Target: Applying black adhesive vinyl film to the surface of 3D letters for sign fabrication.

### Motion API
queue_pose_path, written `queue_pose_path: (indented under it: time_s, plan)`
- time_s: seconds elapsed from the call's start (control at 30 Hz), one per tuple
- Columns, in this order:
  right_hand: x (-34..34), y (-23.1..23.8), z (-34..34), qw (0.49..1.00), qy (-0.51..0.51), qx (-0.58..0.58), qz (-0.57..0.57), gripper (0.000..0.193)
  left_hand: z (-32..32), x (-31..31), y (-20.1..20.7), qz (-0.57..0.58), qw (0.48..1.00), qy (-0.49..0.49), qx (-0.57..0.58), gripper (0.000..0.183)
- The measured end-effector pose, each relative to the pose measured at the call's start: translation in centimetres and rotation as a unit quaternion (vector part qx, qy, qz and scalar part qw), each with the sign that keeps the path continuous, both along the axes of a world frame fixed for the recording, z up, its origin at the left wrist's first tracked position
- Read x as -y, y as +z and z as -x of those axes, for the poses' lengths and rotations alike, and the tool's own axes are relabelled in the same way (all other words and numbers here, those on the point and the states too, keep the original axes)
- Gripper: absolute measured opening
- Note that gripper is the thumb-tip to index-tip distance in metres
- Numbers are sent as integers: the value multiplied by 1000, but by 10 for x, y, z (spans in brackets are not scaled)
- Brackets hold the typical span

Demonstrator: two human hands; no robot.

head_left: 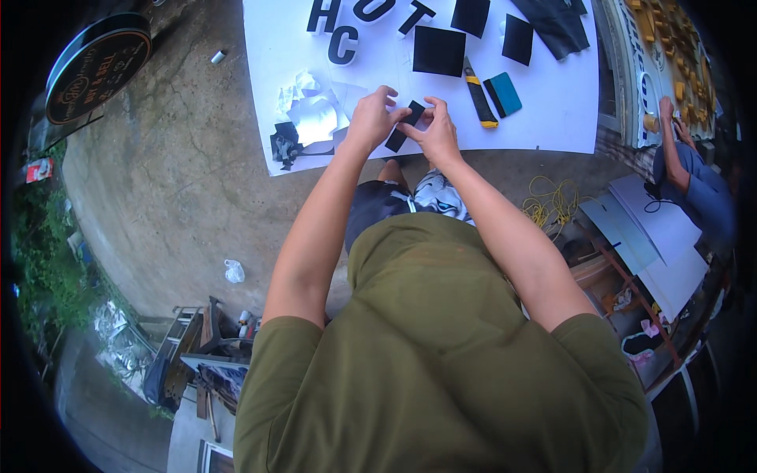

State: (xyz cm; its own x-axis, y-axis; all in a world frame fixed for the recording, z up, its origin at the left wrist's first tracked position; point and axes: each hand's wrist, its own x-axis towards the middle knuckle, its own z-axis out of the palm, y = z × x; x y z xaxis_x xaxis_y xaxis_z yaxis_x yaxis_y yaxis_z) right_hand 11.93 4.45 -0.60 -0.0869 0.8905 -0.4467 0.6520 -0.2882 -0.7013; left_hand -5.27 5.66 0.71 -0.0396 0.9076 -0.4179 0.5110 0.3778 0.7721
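Here the left hand (pixel 371 118) and right hand (pixel 435 134) both pinch a narrow black strip (pixel 404 126) between fingertips, just above the near edge of the white surface (pixel 544 118). Beyond lie crumpled white backing paper (pixel 311 110), a yellow utility knife (pixel 479 98), a blue squeegee (pixel 503 93), black squares (pixel 438 50) and black letters (pixel 343 43).

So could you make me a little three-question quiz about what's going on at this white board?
1. True or false: both hands hold the small black strip.
2. What lies right beside the yellow-and-black utility knife? A) a teal squeegee B) a hammer C) a paint can
3. What sits just left of the left hand on the white board?

Key:
1. True; the left hand and the right hand pinch it between their fingers.
2. A, the teal squeegee.
3. A heap of crumpled white backing paper.
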Motion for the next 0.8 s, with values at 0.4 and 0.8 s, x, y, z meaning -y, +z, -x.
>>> queue_pose_path:
  time_s: [0.4,0.8]
  plan:
    - [17,19,7,989,100,102,-48,117,-2,-16,-6,31,998,-47,-9,64]
    - [-73,9,-135,984,-73,118,-110,64,-8,57,14,87,989,117,31,42]
